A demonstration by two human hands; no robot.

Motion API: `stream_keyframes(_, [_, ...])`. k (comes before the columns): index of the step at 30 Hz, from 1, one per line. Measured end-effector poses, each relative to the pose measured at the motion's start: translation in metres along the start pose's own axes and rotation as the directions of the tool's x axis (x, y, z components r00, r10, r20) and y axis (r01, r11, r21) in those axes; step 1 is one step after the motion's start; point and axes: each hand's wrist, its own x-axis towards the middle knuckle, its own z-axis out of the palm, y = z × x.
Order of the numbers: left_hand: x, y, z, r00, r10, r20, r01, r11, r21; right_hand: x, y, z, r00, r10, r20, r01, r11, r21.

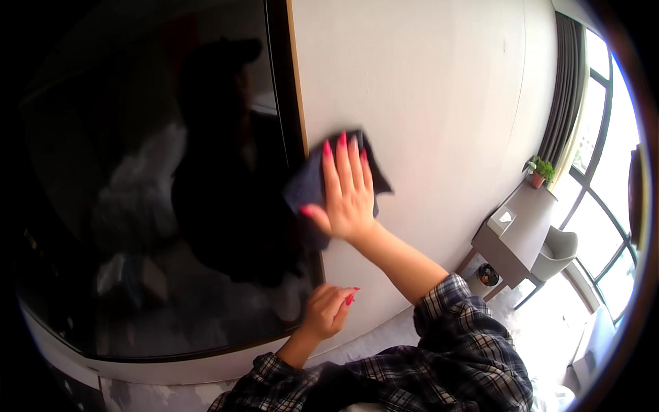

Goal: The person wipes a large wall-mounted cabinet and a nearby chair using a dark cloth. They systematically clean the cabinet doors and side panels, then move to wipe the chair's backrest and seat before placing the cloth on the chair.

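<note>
My right hand [347, 203] lies flat with its fingers fairly straight over a dark blue-grey cloth [309, 183]. The cloth is pressed between the palm and the pale wall [422, 92], and its left part overlaps the edge of a glossy black panel [221, 319]. Part of the cloth is hidden under the hand, and its edges are slightly blurred. Lower down, my left hand [325, 309] hovers in front of the panel's lower right corner with fingers curled in; nothing shows in it. A thin brown-gold frame [299, 103] borders the panel, which reflects a person in a cap.
To the right stands a desk [530, 221] bearing a potted plant [538, 172] and a tissue box [501, 220]. A grey chair [556, 252] is beside it, a waste bin [485, 278] beneath. Dark curtains [558, 87] hang by a large window [597, 206].
</note>
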Motion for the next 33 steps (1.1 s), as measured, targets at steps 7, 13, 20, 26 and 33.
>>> stream_keyframes(7, [0.000, -0.010, -0.002, 0.998, -0.051, -0.039, 0.052, 0.998, 0.018, 0.029, 0.021, -0.010, 0.999, -0.032, -0.006, 0.032, 0.995, 0.098])
stream_keyframes(13, [0.025, -0.015, 0.003, 0.975, 0.102, -0.198, -0.079, 0.989, 0.123, 0.162, 0.022, -0.020, 0.960, -0.055, -0.276, 0.040, 0.997, -0.060])
stream_keyframes(20, [0.042, -0.038, 0.006, 0.924, 0.228, -0.308, -0.058, 0.878, 0.476, 0.127, 0.047, -0.042, 0.977, -0.184, -0.110, 0.186, 0.983, 0.008])
stream_keyframes(26, [0.035, -0.043, -0.009, 0.932, 0.017, -0.361, 0.001, 0.999, 0.049, 0.105, 0.164, -0.058, 0.965, 0.019, -0.261, -0.063, 0.985, -0.162])
stream_keyframes(33, [0.043, -0.040, 0.002, 0.954, -0.119, -0.276, 0.034, 0.956, -0.292, 0.071, 0.291, -0.067, 0.636, 0.639, -0.433, -0.652, 0.745, 0.142])
